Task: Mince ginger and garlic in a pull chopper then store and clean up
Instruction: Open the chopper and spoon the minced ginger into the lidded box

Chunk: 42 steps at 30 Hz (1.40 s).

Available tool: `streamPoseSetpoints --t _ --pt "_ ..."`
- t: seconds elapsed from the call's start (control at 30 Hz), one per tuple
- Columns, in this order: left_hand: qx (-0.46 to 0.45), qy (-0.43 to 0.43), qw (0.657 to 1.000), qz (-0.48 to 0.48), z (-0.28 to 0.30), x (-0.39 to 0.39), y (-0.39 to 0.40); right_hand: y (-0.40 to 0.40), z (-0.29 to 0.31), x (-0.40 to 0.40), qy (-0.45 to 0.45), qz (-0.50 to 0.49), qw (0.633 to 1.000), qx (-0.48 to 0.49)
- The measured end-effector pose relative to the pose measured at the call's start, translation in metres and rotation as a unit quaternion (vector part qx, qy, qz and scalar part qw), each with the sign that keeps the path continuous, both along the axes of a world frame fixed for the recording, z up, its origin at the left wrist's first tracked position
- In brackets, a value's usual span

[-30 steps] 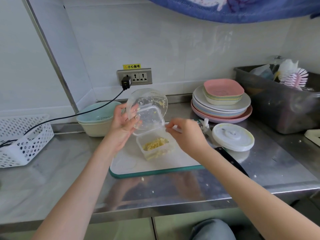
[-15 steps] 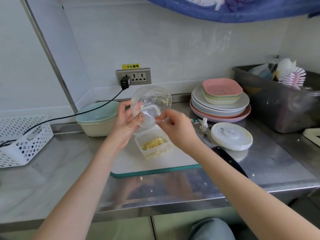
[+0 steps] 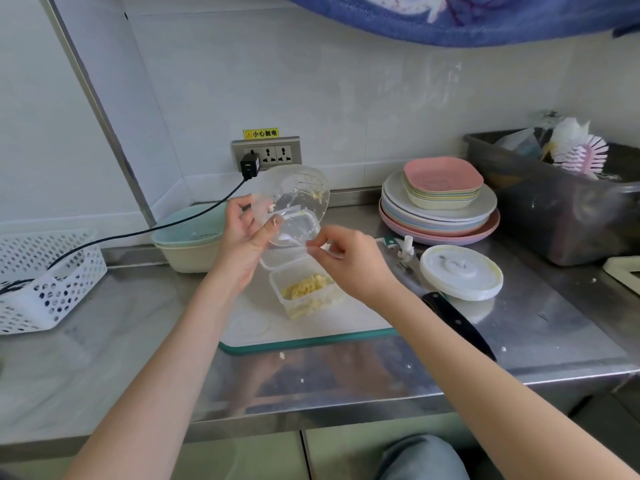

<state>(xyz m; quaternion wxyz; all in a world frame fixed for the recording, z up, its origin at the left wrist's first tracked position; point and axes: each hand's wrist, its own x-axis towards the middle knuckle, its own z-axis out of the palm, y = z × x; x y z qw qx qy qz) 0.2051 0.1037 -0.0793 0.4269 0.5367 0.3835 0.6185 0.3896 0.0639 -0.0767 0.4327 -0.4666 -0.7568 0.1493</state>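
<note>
Head view: clear chopper bowl [image 3: 294, 199] tipped on its side above the small storage box [image 3: 306, 289], gripped at the rim by the left hand [image 3: 242, 233], fingers curled round it. Right hand [image 3: 349, 261] just beside the bowl's mouth, fingertips pinched together; on what, cannot tell. Box on the cutting board [image 3: 311, 327], holding the yellow mince [image 3: 304, 287]. Probably light, stiff plastic, slick with juice; best held by the rim. Chopper lid [image 3: 460, 277] lying apart on the counter [image 3: 104, 358].

Glossy steel counter [image 3: 104, 358]; clear plastic chopper bowl [image 3: 298, 192].
</note>
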Motion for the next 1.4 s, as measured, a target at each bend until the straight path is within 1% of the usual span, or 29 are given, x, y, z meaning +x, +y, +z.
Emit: streamPoseSetpoints --t 0.1,0.2,0.3,0.37,0.43,0.47,0.57,0.63,0.67,0.7,0.73,0.77,0.8,0.83,0.87,0.93,0.97,1.0,1.03,1.1,1.17,1.2,1.23,1.27,1.3,1.33,1.37,1.4 --pt "0.0 0.005 1.0 -0.021 -0.004 -0.007 -0.001 0.006 0.0 0.009 0.038 -0.029 0.999 -0.015" --pt "0.004 0.051 0.997 -0.051 -0.003 -0.001 -0.008 0.007 0.005 -0.005 0.047 0.014 0.999 0.006" --pt "0.019 0.066 0.996 -0.055 0.001 0.005 -0.009 0.013 -0.003 -0.006 -0.001 0.045 0.999 -0.007" --pt "0.03 0.074 0.996 -0.03 0.005 0.003 -0.008 0.019 -0.008 0.013 -0.064 0.046 0.996 -0.031" --pt "0.047 0.103 0.993 -0.017 0.006 0.001 -0.007 0.021 -0.006 0.034 -0.132 0.034 0.99 -0.031" --pt "0.05 0.119 0.992 -0.009 0.005 0.003 -0.006 0.022 -0.002 0.039 -0.135 0.027 0.99 -0.014" --pt "0.063 0.181 0.981 0.041 0.0 0.014 -0.006 0.026 0.013 0.033 -0.089 -0.015 0.99 0.105" --pt "0.076 0.213 0.972 0.068 -0.003 0.02 -0.006 0.033 0.018 0.024 -0.116 -0.086 0.975 0.172" --pt "0.078 0.219 0.969 0.08 -0.003 0.021 -0.007 0.035 0.018 0.022 -0.148 -0.123 0.966 0.175" --pt "0.079 0.217 0.968 0.094 -0.003 0.021 -0.008 0.035 0.017 0.022 -0.188 -0.15 0.958 0.158" --pt "0.08 0.213 0.967 0.111 -0.003 0.019 -0.007 0.034 0.012 0.023 -0.231 -0.153 0.954 0.117" --pt "0.083 0.213 0.965 0.127 -0.003 0.017 -0.007 0.029 0.006 0.023 -0.259 -0.127 0.955 0.068" --pt "0.086 0.217 0.962 0.139 -0.003 0.015 -0.006 0.024 0.0 0.023 -0.265 -0.085 0.96 0.016" --pt "0.089 0.224 0.96 0.144 -0.002 0.014 -0.007 0.018 -0.005 0.022 -0.245 -0.044 0.969 -0.01" --pt "0.088 0.232 0.958 0.145 -0.002 0.013 -0.008 0.014 -0.006 0.021 -0.208 -0.025 0.978 -0.002" --pt "0.083 0.242 0.956 0.143 0.0 0.015 -0.012 0.016 -0.003 0.023 -0.144 -0.068 0.985 0.073" --pt "0.083 0.246 0.955 0.141 0.001 0.016 -0.014 0.019 0.001 0.026 -0.127 -0.104 0.981 0.107" --pt "0.083 0.245 0.956 0.141 0.002 0.017 -0.016 0.021 0.004 0.028 -0.126 -0.126 0.977 0.117" --pt "0.082 0.24 0.957 0.141 0.003 0.017 -0.017 0.022 0.004 0.029 -0.144 -0.131 0.976 0.101" --pt "0.086 0.233 0.958 0.142 0.005 0.019 -0.019 0.018 -0.003 0.026 -0.19 -0.077 0.979 0.023" --pt "0.087 0.239 0.957 0.141 0.003 0.018 -0.018 0.01 -0.011 0.021 -0.176 0.004 0.983 -0.055" --pt "0.081 0.24 0.957 0.14 0.001 0.017 -0.018 0.007 -0.011 0.02 -0.149 0.015 0.987 -0.055" --pt "0.072 0.238 0.959 0.139 0.0 0.015 -0.018 0.007 -0.009 0.02 -0.118 -0.003 0.993 -0.03" --pt "0.064 0.235 0.96 0.138 0.0 0.013 -0.018 0.01 -0.007 0.022 -0.096 -0.046 0.994 0.016" --pt "0.055 0.229 0.962 0.136 0.0 0.011 -0.017 0.012 -0.003 0.025 -0.088 -0.1 0.99 0.056" --pt "0.048 0.222 0.965 0.134 0.001 0.011 -0.018 0.013 0.0 0.027 -0.1 -0.143 0.982 0.073" --pt "0.043 0.209 0.968 0.134 0.003 0.011 -0.019 0.012 0.003 0.026 -0.134 -0.155 0.977 0.057" --pt "0.037 0.194 0.971 0.132 0.004 0.011 -0.019 0.009 0.006 0.023 -0.17 -0.127 0.977 0.016"
